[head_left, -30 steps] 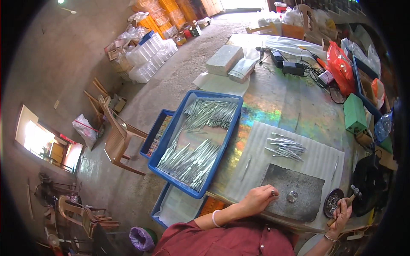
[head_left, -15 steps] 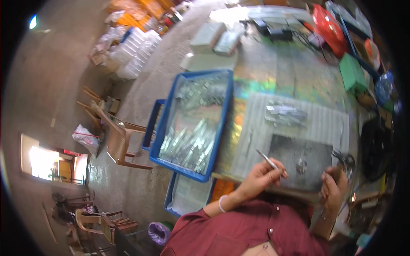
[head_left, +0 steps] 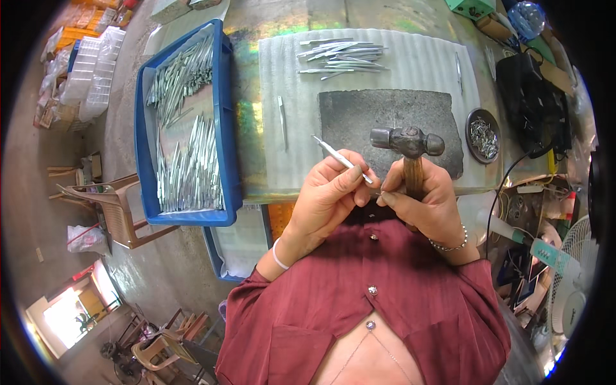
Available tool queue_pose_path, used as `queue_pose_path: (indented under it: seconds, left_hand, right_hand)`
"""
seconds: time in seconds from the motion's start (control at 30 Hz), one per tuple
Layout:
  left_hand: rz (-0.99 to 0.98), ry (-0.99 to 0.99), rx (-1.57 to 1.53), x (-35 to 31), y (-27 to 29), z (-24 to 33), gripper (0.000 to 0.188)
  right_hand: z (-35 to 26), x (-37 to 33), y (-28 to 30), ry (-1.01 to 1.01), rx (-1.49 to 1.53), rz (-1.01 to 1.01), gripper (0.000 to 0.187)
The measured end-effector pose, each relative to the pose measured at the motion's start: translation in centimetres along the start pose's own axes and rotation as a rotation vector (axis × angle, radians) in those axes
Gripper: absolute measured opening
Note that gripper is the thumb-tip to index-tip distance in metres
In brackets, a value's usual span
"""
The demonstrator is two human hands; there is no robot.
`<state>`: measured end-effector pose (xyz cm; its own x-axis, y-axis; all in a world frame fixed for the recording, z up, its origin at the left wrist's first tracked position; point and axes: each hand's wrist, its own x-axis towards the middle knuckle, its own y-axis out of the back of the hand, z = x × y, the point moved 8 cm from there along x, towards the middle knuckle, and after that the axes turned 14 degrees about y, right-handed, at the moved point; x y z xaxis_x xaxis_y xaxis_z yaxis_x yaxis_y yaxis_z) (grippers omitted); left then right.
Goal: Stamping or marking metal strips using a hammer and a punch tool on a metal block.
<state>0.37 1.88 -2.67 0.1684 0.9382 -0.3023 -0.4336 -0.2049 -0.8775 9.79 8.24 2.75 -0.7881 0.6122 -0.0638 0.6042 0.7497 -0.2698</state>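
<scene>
My left hand pinches a slim silver metal stick with a thin pointed end, tilted up to the left. My right hand is closed around the wooden handle of a ball-peen hammer, its dark head over a grey stone slab. The right thumb and forefinger are pressed together beside the stick's lower end; anything tiny between them is too small to tell. Similar sticks lie in a pile on the white foam sheet, with a lone one left of the slab.
Right of the slab stands a dark round dish of small shiny metal parts. A blue tray at left holds many sticks. A black bag and a cable sit at the right; a fan stands lower right.
My right hand has come left from beside the slab's right edge to meet my left hand, still gripping the hammer. The view has shifted, and the stick stays in my left fingers.
</scene>
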Motion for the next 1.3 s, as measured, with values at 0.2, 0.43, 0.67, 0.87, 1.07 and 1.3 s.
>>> queue_pose_path:
  seconds: [0.2,0.43,0.67,0.87,1.07,1.3]
  left_hand:
    - [-0.031,0.001,-0.048,-0.2,-0.7,-0.2,0.014]
    - [-0.008,-0.034,0.013,-0.1,-0.7,0.4,0.014]
    - [0.121,-0.183,0.321,-0.6,-0.8,1.4,0.012]
    - [0.170,-0.203,0.380,-0.6,-0.1,1.0,0.012]
    - [0.092,-0.118,0.129,0.3,0.7,0.2,0.012]
    - [0.109,-0.103,0.077,0.8,1.1,0.4,0.011]
  right_hand:
    - [0.0,-0.1,0.2,-0.001,-0.036,0.026,0.013]
    - [0.1,0.4,0.4,0.071,-0.063,0.043,0.012]
    - [0.8,0.6,0.9,0.084,-0.045,0.071,0.012]
    - [1.6,0.5,1.0,0.055,-0.139,0.014,0.010]
    - [1.6,1.0,1.3,0.024,-0.026,0.053,0.018]
    - [2.0,0.6,2.6,0.027,-0.231,0.052,0.026]
